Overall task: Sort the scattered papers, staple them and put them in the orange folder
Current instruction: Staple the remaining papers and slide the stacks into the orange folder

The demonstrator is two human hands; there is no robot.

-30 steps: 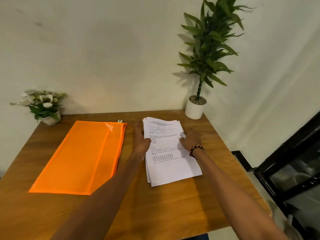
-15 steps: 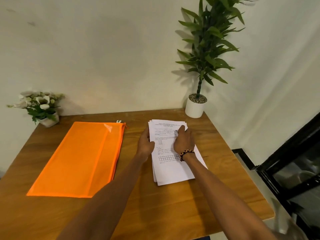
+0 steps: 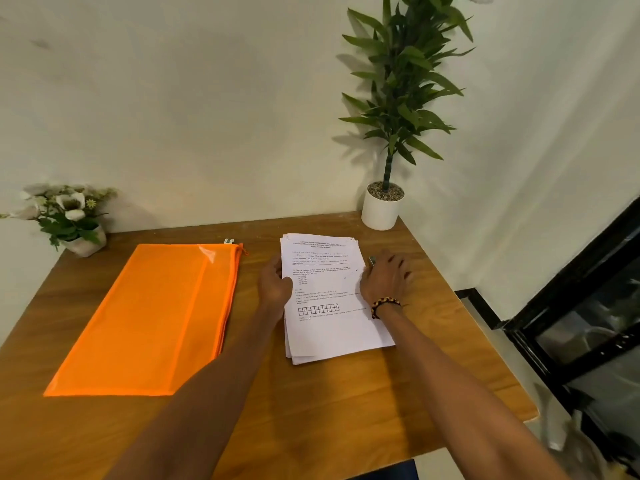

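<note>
R hand [image 3: 384,277] is now off the white printed paper stack [image 3: 329,299], onto the wooden counter [image 3: 346,410] beside it, fingers spread over a small grey object, maybe stapler. L hand [image 3: 275,284] flat on stack edge. We think stapling's next; flat orange zip folder [image 3: 149,320] lies left, untouched.

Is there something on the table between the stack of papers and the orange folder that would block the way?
Only the left hand lies there, resting at the left edge of the paper stack. Otherwise the bare wooden table separates it from the orange folder.

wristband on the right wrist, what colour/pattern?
The wristband is braided, black with orange-yellow sections; the head view shows it just behind the right hand.
</note>
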